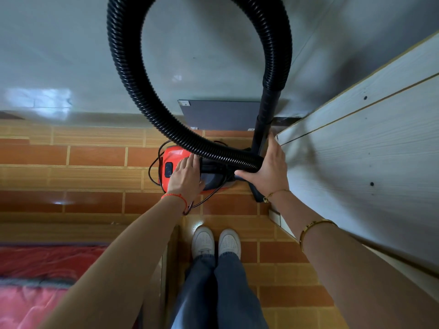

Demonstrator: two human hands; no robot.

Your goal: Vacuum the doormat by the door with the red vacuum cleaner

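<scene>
The red vacuum cleaner (177, 160), standing on the tiled floor (71, 176) by the wall, is being pressed by the flat, spread left hand (186, 178), while its black hose (213, 150) is being gripped by the right hand (268, 166); likely the vacuum is being readied, and carrying it to the doormat, unseen here, is called for next

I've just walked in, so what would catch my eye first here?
The thick black ribbed hose looping high across the top centre. Below it, the red vacuum cleaner sits on the orange tiled floor, left hand resting on its body while the right hand grips the hose end.
</scene>
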